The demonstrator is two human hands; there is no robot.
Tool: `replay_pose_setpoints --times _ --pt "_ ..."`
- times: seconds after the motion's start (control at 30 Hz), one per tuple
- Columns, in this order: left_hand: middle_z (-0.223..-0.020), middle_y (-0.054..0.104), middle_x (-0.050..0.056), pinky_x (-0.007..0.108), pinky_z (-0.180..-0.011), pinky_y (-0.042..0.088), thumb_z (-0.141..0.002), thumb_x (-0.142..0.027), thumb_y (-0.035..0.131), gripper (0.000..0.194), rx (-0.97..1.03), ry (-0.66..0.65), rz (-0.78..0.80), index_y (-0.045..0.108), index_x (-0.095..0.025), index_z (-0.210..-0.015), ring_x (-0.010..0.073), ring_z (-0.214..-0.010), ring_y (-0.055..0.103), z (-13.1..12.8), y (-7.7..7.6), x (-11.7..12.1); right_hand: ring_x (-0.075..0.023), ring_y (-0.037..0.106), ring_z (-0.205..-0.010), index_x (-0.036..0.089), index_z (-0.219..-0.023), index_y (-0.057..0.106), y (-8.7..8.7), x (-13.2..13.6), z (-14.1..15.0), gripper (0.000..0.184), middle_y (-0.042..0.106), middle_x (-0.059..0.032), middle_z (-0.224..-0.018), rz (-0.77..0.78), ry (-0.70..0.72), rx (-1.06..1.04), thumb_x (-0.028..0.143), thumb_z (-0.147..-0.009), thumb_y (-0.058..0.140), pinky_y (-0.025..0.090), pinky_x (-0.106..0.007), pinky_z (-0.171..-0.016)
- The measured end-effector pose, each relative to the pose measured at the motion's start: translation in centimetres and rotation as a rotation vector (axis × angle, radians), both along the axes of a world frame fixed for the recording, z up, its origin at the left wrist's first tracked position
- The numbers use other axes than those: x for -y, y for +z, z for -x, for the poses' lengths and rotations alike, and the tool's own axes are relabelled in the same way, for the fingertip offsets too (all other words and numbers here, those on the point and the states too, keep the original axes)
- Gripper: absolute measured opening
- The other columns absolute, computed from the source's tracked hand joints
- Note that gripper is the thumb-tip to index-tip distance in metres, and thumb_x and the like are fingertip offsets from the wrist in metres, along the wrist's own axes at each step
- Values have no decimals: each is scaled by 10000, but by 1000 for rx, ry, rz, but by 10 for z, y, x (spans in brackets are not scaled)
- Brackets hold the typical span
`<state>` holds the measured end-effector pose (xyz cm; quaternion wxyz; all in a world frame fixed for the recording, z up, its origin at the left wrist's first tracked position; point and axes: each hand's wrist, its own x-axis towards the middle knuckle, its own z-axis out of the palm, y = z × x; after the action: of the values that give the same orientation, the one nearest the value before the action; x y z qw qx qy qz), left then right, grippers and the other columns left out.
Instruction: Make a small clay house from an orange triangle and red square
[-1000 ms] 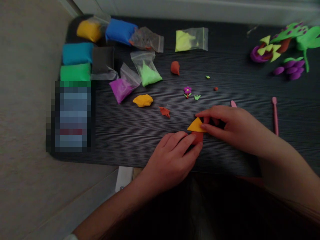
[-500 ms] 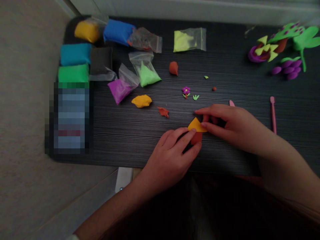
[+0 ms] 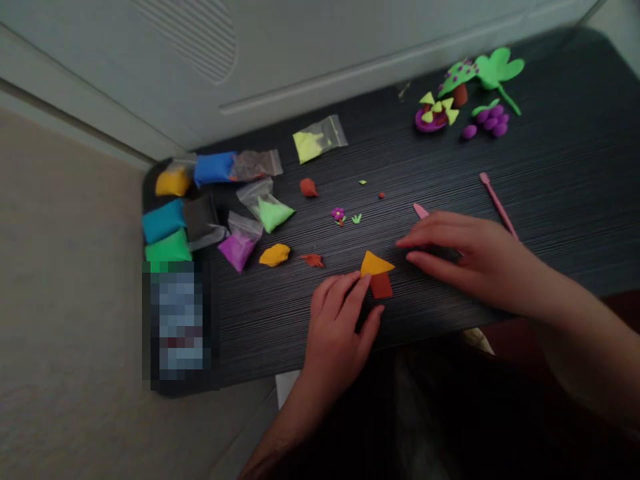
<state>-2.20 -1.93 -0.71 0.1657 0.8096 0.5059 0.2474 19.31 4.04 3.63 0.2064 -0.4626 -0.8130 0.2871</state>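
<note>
A flat yellow clay triangle (image 3: pixel 376 264) lies on the dark table, meeting the top of a reddish-brown clay square (image 3: pixel 382 286). My left hand (image 3: pixel 340 320) rests at their left with fingers apart, a fingertip touching the triangle's lower left edge. To the right, my right hand (image 3: pixel 460 257) is held off the triangle, thumb and fingers apart with nothing between them. Partly beneath it lies a pink clay tool (image 3: pixel 421 211). A small purple clay flower (image 3: pixel 339 214) and a green clay grass tuft (image 3: pixel 357 219) are beyond the triangle.
Bags of coloured clay, among them a purple one (image 3: pixel 238 249), lie at the left above a blurred-out device (image 3: pixel 181 323). Yellow (image 3: pixel 275 255) and brown (image 3: pixel 309 187) clay lumps sit nearer. Finished clay models, including grapes (image 3: pixel 493 120), stand far right. A second pink tool (image 3: pixel 499 205) lies right.
My right hand has let go of the yellow triangle and moved right, its fingers spreading. My left thumb has come away from the brown square. The camera view has turned and shifted.
</note>
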Motion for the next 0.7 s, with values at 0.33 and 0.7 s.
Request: replay_pose_setpoints --times 0.33,0.7 --pt "-1202 509 89 419 -989 331 -767 -389 595 536 -121 18 105 465 -159 -1234 243 -1114 404 -3 2 -4 -216 489 -964 199 -1101 564 -38 40 12 327 576 -71 -1057 -118 27 129 350 -813 532 394 -377 -818" --pt "-1209 519 73 416 -986 304 -794 -399 542 466 -136 15 130 511 -179 -1203 239 -1121 412 -5 3 -3 -170 514 -829 228 -1065 583 -42 40 20 244 621 -19 -928 -217 72 191 303 -848 498 362 -346 -744"
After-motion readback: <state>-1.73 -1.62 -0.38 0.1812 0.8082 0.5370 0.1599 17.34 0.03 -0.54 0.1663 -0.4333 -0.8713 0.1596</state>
